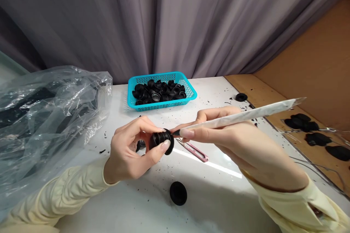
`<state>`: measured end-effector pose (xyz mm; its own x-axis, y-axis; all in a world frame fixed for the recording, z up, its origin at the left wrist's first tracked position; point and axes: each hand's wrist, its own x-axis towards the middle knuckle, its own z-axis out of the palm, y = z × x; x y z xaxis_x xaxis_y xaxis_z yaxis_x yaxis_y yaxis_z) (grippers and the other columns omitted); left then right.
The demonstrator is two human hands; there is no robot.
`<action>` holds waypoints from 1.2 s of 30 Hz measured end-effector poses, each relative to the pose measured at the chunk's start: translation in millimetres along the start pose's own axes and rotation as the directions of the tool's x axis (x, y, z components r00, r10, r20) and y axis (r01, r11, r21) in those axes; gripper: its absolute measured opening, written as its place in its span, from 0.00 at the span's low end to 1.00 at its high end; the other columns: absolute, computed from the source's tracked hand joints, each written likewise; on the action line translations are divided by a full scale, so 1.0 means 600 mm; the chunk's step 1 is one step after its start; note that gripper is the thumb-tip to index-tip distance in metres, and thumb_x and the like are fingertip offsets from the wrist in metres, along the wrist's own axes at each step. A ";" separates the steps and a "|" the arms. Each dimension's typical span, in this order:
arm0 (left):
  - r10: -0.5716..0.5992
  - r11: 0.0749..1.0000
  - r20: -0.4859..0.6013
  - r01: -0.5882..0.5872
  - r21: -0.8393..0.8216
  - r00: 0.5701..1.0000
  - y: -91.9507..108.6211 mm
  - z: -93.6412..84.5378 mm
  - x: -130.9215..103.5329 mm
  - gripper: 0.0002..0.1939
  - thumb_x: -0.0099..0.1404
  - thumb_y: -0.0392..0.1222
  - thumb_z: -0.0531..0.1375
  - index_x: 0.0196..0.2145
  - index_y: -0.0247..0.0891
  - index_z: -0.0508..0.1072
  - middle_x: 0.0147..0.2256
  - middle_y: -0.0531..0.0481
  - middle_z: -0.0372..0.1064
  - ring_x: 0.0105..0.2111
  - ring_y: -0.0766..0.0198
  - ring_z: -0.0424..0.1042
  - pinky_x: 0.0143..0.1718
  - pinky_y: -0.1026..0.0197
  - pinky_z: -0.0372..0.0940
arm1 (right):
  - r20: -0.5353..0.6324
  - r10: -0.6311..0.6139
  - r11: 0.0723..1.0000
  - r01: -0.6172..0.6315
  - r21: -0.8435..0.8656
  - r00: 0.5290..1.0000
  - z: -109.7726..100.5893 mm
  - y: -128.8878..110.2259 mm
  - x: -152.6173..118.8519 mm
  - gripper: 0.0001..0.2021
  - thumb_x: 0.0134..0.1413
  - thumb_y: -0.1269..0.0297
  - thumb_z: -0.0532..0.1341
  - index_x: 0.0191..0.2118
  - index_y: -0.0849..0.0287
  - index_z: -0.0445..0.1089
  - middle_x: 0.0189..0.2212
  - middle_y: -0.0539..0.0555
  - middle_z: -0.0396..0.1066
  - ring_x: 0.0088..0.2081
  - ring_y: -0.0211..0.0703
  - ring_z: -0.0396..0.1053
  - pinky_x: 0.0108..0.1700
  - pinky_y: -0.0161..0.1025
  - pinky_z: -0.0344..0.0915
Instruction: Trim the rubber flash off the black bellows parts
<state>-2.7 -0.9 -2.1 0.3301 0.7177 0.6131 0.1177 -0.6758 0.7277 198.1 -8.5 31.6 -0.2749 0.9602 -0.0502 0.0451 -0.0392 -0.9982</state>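
Fingers [157,154] closed in on both hands, above white surface [123,200], nearside of blue basket [164,106]. Right hand [237,136] grips long white-wrapped tool [246,114]; pink snips [195,151] lie below; left hand [127,153] pinches ribbed black cap [156,139] at tool's dark tip.

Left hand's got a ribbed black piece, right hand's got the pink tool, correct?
No: the head view shows the right hand holding a white-wrapped tool; the pink tool lies on the table. The left hand holds the ribbed black piece.
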 end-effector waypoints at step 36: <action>-0.453 0.787 0.174 0.484 -0.382 0.874 -0.015 0.006 0.011 0.12 0.63 0.47 0.60 0.38 0.36 0.74 0.28 0.51 0.68 0.22 0.70 0.68 0.17 0.70 0.68 | -0.161 -0.018 0.999 0.023 0.029 0.987 0.021 -0.001 -0.007 0.15 0.48 0.58 0.69 0.21 0.58 0.65 0.14 0.47 0.65 0.20 0.39 0.67 0.25 0.37 0.64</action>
<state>1.9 9.4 -5.5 0.3984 0.9044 0.1530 -0.1054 -0.1206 0.9871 186.9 -16.2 32.1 -0.1179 0.9927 -0.0267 0.0106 -0.0256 -0.9996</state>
